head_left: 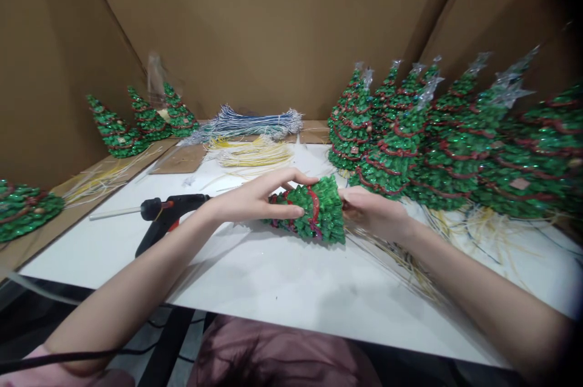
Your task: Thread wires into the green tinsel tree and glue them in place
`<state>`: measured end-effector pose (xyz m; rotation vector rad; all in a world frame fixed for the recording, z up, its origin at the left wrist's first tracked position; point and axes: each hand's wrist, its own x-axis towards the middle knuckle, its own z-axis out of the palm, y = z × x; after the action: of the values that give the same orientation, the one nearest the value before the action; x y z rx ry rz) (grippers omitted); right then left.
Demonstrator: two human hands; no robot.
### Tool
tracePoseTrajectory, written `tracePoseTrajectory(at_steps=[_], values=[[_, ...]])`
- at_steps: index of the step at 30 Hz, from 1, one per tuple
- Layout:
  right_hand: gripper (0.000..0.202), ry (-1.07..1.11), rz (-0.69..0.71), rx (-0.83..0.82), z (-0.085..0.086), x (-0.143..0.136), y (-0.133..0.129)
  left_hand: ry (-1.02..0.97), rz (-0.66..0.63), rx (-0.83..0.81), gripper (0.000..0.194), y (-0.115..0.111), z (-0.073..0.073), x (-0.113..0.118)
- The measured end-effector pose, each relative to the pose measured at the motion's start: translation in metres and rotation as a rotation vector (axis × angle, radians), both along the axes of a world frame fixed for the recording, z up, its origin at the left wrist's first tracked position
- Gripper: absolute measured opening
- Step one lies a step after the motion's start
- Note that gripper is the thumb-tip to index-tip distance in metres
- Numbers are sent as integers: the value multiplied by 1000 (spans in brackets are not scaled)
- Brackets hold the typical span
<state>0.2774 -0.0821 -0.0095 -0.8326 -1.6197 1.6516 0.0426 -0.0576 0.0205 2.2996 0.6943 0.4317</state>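
Observation:
A small green Christmas tree figurine (325, 214) with red garlands lies on its side over the white table, its base toward the right. My left hand (264, 195) is closed round its upper part, thumb and fingers on either side. At the open base is my right hand (376, 211), its fingers curled in against the underside; what they pinch there is hidden. Thin pale wires (401, 259) trail from the base, passing beneath my right wrist. Left of the figurine, partly behind my left forearm, lies a black glue gun (170, 211) with a glue stick in its back end.
Several tree figurines with clear star tops (410, 132) crowd the right side, loose wires at their feet. More trees (113, 129) stand at the back left. Bundles of blue-white wire (259, 123) and yellow wire (255, 153) lie at the back before a cardboard wall (273, 28).

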Motion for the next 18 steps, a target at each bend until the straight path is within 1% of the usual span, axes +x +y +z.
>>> tracePoseTrajectory(at_steps=[4,10,14,18], values=[[43,-70,75,91,-3,4,4,-22,15,42,45,-1,0,2],[47,-43,78,74,-7,2,4,-56,28,80,43,1,-1,6],[48,-38,58,58,-9,2,5,-92,-3,85,43,4,-1,7],[51,-65,70,75,-9,2,6,-74,-32,54,43,5,0,4]])
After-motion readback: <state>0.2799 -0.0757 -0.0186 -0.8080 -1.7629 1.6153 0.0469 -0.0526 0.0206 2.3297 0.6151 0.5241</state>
